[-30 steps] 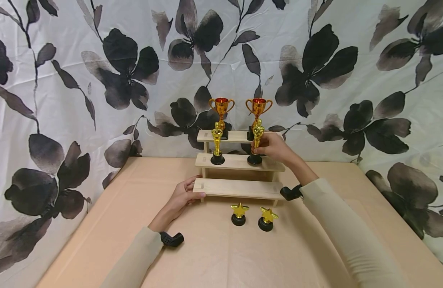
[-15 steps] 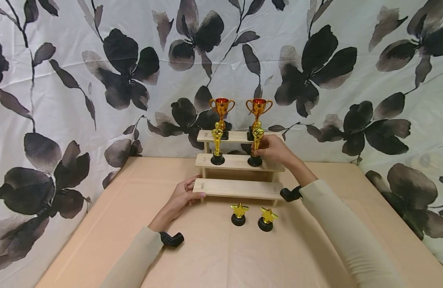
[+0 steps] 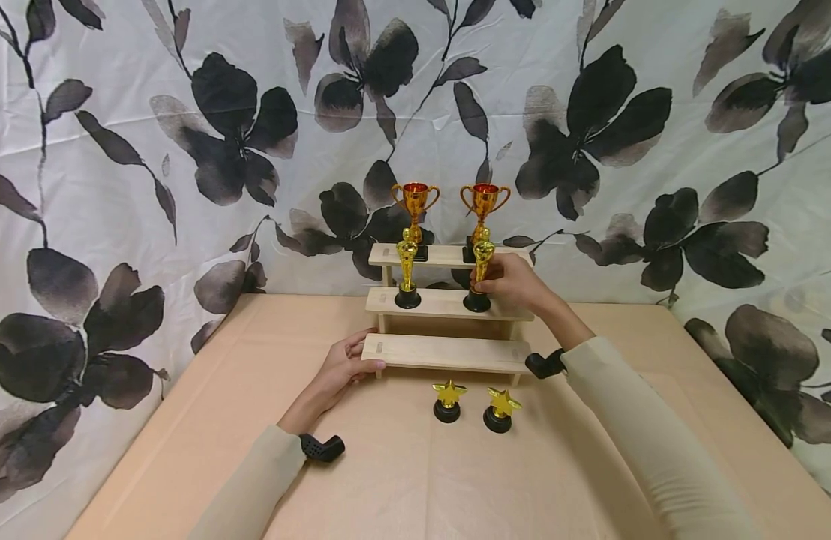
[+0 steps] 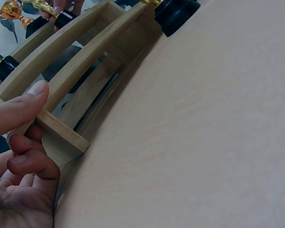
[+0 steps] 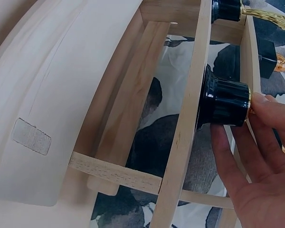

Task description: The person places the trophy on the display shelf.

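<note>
Lowered slightly since a second ago, the gold statuette [image 3: 482, 259] is now stood on the middle step of the wooden riser [image 3: 449, 352], at 12 o'clock from the star trophies [image 3: 446, 401]. It is pinched by the right hand [image 3: 513, 281]. The riser's bottom step end is gripped by the left hand [image 3: 344, 367], thumb on top, on the desk [image 3: 402, 480].

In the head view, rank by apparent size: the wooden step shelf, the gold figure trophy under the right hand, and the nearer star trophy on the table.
1. Wooden step shelf, by far the largest.
2. Gold figure trophy, gripped by the right hand.
3. Star trophy, shortest, though it stands nearer the camera, so the gap is real.
</note>
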